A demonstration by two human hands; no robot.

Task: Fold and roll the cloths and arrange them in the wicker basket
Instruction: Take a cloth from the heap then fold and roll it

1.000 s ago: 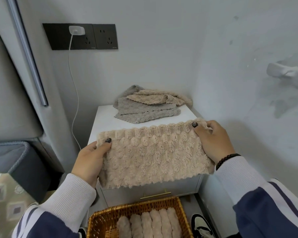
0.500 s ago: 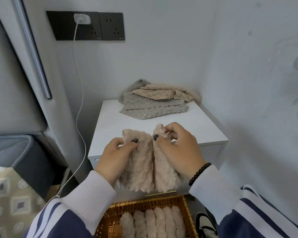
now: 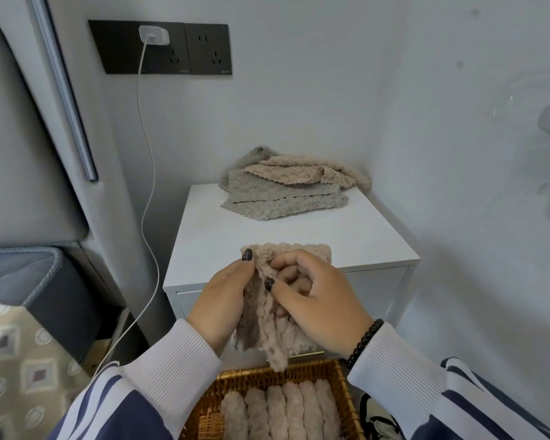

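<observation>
Beige fluffy cloth (image 3: pixel 269 325) folded in mid-air above the woven wicker basket (image 3: pixel 340 381)

The left hand (image 3: pixel 221 301) pinched the cloth's top edge between thumb and fingers, and the right hand (image 3: pixel 315 304) curled its fingers round the folded layers beside it. The cloth hung in front of the white bedside cabinet (image 3: pixel 346 236), its lower corner just over the rolled beige cloths (image 3: pixel 280 411) in the basket. Held unsupported, the plush layers could slide apart, leaving a crooked fold and a loose, uneven roll.
</observation>
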